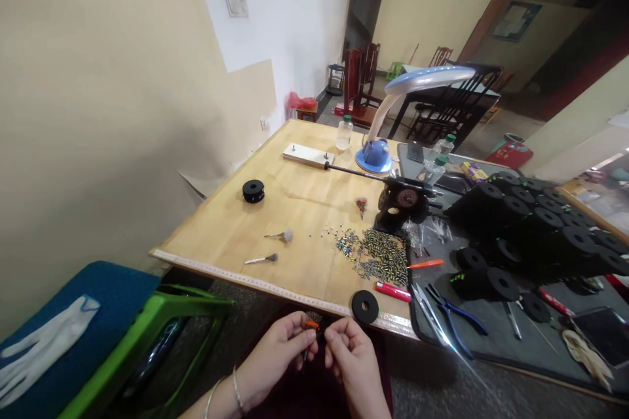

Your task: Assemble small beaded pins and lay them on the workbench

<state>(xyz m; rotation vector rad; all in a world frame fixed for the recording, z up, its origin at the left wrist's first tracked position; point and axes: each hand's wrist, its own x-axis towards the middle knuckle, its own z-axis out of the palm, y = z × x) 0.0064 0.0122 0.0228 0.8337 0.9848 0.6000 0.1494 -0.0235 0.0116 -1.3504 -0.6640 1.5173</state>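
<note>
I see both hands close together, just below the near edge of the pale wooden desk. The left hand pinches a small orange tufted piece with dark fibres. The right hand has its fingertips pressed together right beside it, on what I cannot tell. I judge the piece featherlight, soft and easily crushed, best gripped by its orange body. A flat black foam ring lies on the desk just above.
</note>
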